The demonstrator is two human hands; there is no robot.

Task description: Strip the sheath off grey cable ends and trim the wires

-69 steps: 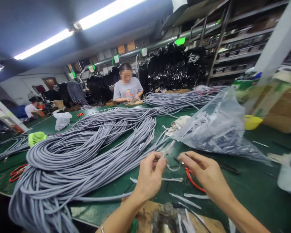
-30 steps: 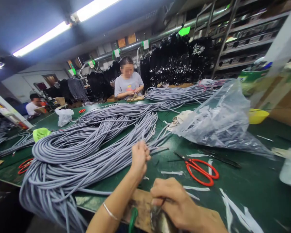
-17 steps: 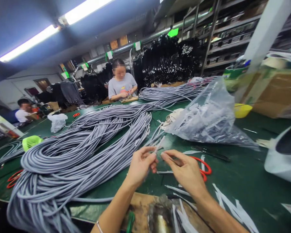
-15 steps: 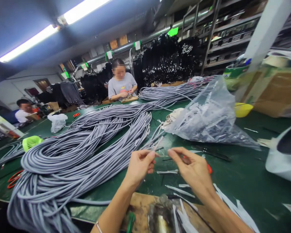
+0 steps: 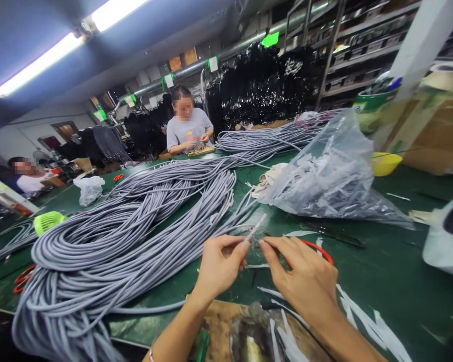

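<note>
My left hand (image 5: 222, 264) is closed in a pinch on a thin whitish-pink piece (image 5: 257, 226) that looks like a stripped cable end; it points up and away. Close beside it, the thumb and forefinger of my right hand (image 5: 304, 274) are pressed together. Something fine and pale seems to run between the two hands, too thin to name. Under my right hand lies a red-handled tool (image 5: 326, 254), partly hidden. Left of my hands spreads a large coil of grey cables (image 5: 136, 236) on the green table (image 5: 370, 281).
A clear plastic bag (image 5: 324, 176) of pale scraps stands at right. White strips (image 5: 377, 322) lie near my right forearm. A wooden board (image 5: 219, 322) with a metal object sits in front. Red scissors (image 5: 22, 279) lie far left. Another person (image 5: 191, 125) works across the table.
My hands have drawn closer together, and the held piece now points up to the right. More of the red-handled tool shows beside my right hand. The view has shifted slightly.
</note>
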